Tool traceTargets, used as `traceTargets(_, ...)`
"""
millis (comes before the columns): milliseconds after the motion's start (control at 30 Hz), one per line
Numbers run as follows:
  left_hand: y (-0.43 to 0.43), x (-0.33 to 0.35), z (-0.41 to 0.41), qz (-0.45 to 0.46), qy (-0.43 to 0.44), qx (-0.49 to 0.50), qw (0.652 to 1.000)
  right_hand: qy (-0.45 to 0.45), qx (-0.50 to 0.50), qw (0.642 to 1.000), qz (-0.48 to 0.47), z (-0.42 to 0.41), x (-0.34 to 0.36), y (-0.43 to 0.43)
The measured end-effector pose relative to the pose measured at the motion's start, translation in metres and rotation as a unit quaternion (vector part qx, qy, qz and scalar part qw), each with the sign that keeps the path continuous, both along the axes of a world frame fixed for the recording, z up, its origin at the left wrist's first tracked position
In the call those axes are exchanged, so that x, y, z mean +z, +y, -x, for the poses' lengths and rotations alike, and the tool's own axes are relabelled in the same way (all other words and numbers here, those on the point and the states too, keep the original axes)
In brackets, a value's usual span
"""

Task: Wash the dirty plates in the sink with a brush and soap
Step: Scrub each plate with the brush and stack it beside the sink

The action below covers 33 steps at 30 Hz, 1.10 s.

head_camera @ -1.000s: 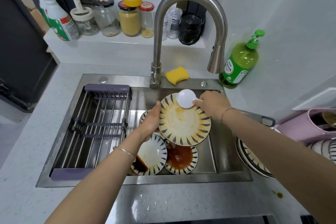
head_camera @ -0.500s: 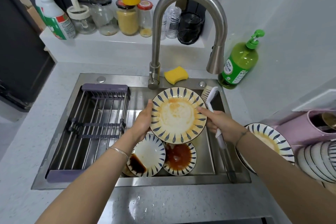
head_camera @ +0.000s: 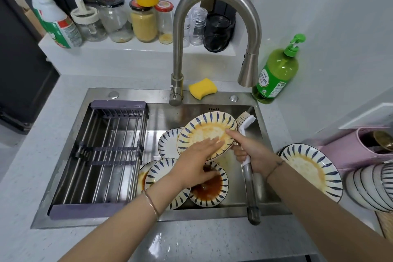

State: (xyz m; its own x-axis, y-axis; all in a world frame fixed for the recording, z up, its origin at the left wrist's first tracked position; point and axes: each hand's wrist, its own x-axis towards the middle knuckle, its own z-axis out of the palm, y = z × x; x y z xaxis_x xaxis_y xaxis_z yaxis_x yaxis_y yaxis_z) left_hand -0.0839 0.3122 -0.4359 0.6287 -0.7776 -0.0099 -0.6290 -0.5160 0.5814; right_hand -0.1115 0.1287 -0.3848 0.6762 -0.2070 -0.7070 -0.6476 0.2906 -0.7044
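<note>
Left hand (head_camera: 197, 155) flat on the orange-stained plate (head_camera: 204, 130), fingers straight and together. Right hand (head_camera: 253, 153) curled round the dish brush (head_camera: 248, 178) handle, index finger out on the plate's rim. Plate is tilted over the sink (head_camera: 148, 95), above the other dirty plates (head_camera: 209, 189). Brush head sits just right of the plate. Soap bottle (head_camera: 276, 72) is on the counter, far right.

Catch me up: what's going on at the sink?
A person is washing dishes. The left hand lies flat, fingers straight, on a tilted, orange-stained plate over the sink. The right hand grips the brush by its handle, bristle head beside the plate's right rim, forefinger reaching onto the plate. No water runs from the tap. More dirty plates lie below.
</note>
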Motion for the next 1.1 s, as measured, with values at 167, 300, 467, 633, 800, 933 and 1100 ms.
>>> traceTargets(167,-0.004,-0.002,-0.008,0.080,-0.077,0.024,0.994,-0.020,0.026,0.999,0.011,0.000,0.010,0.006)
traceTargets(300,-0.002,0.013,-0.019,0.153,0.087,0.112,0.978,-0.026,0.047,0.998,0.046,-0.002,0.015,-0.001)
traceTargets(467,0.012,0.023,-0.033,0.234,0.286,0.175,0.912,-0.002,0.092,0.984,0.150,-0.007,0.018,-0.015)
traceTargets(633,0.017,0.022,-0.035,0.267,0.363,0.220,0.865,0.025,0.145,0.971,0.188,-0.007,0.023,-0.018)
traceTargets(800,0.018,0.021,-0.036,0.274,0.382,0.237,0.850,-0.007,0.222,0.935,0.277,-0.011,0.022,-0.019)
traceTargets(933,0.018,0.021,-0.037,0.260,0.376,0.238,0.857,-0.023,0.170,0.969,0.180,-0.014,0.022,-0.015)
traceTargets(1100,0.013,0.025,-0.035,0.258,0.358,0.234,0.867,-0.073,0.202,0.952,0.218,-0.016,0.033,0.000)
